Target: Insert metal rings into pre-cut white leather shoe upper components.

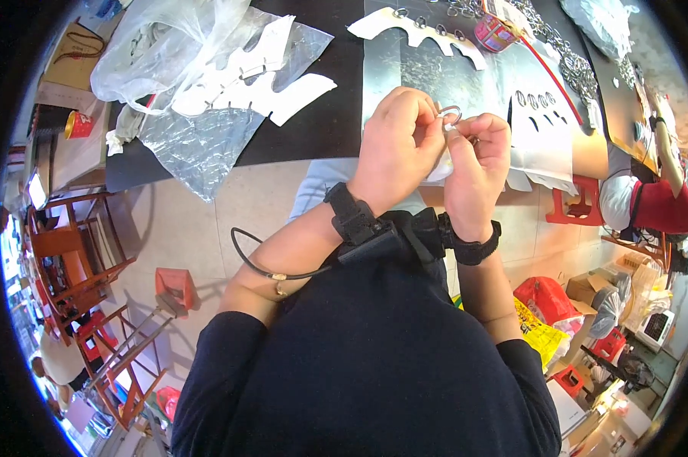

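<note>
Over the table's near edge, my left hand (400, 146) and my right hand (473, 161) meet with fingers pinched together. Between their fingertips is a small silver metal ring (454, 111), its curved top showing above the thumbs. Fingers hide its lower part, and a small pale bit shows at the right thumb tip. Just beyond my hands lies a scalloped white strip (390, 24) with several metal rings along its edge. To the right of my right hand, several rings (536, 99) lie in a row on a pale sheet (551, 154).
A printed tub (496, 30) and a heap of metal rings (565, 57) sit at the back right. Left are clear plastic bags (161, 46) and white cut-out pieces (302, 97). A red stool (576, 202) and another person in red (668, 202) are at the right.
</note>
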A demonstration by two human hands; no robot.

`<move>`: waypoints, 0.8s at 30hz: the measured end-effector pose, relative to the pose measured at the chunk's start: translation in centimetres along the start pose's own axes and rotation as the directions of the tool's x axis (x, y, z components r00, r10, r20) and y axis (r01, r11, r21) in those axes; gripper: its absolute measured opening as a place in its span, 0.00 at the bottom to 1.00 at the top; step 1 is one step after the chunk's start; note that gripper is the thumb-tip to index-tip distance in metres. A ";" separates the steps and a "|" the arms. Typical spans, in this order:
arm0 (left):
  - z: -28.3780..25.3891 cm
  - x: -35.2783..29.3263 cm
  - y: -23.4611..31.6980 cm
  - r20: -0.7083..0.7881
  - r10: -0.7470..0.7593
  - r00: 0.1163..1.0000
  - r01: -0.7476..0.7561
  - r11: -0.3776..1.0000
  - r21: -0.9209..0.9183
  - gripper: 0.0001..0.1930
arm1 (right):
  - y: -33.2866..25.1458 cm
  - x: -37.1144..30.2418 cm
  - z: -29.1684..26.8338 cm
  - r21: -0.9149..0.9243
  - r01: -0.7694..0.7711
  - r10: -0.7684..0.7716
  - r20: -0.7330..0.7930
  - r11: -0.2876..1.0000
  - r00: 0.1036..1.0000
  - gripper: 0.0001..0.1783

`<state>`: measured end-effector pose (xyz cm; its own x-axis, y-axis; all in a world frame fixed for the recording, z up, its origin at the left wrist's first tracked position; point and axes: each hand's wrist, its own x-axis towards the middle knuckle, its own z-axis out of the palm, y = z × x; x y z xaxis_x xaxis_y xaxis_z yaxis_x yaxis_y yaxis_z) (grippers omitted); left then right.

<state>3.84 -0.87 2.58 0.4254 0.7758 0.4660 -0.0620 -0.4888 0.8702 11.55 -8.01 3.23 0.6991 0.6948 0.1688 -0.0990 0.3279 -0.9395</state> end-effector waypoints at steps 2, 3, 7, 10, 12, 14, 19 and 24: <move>-0.1 0.0 -0.2 0.012 0.008 1.000 -0.008 1.000 -0.006 0.09 | 0.0 0.0 0.2 -0.047 0.038 -0.038 0.010 0.998 0.999 0.13; -0.2 0.1 0.2 0.012 0.007 1.000 -0.007 1.000 -0.006 0.09 | 0.0 -0.1 0.0 -0.047 0.038 -0.037 0.010 0.998 0.999 0.13; -1.2 0.6 0.8 0.112 -0.213 0.971 0.231 0.953 -0.194 0.16 | -0.2 0.1 -0.4 -0.099 0.057 -0.050 0.073 0.993 0.996 0.13; -1.9 1.2 0.2 0.133 -0.054 0.990 0.066 0.994 -0.084 0.17 | -0.4 0.3 -0.2 -0.041 0.067 -0.062 0.111 0.997 0.992 0.13; -2.3 1.6 0.1 0.138 0.048 0.989 -0.047 0.999 -0.008 0.17 | -0.5 0.4 -0.2 -0.012 0.078 -0.076 0.126 0.997 0.989 0.14; -2.6 2.1 0.3 0.174 0.017 0.985 0.006 0.992 -0.129 0.17 | -0.6 0.5 -0.4 -0.011 0.091 -0.087 0.187 0.996 0.978 0.13; -3.7 3.2 1.7 0.215 -0.055 0.975 0.088 0.985 -0.149 0.16 | -1.1 0.9 -0.3 -0.040 0.124 -0.111 0.239 0.991 0.965 0.14; -4.0 3.4 2.0 0.210 -0.038 0.977 0.057 0.995 -0.083 0.16 | -1.3 0.7 0.0 -0.046 0.114 -0.099 0.259 0.992 0.961 0.14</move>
<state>1.57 2.42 6.54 0.6080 0.6924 0.3885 -0.1123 -0.4094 0.9054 12.16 -7.99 4.52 0.4985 0.8008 0.3320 0.0142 0.3754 -0.9268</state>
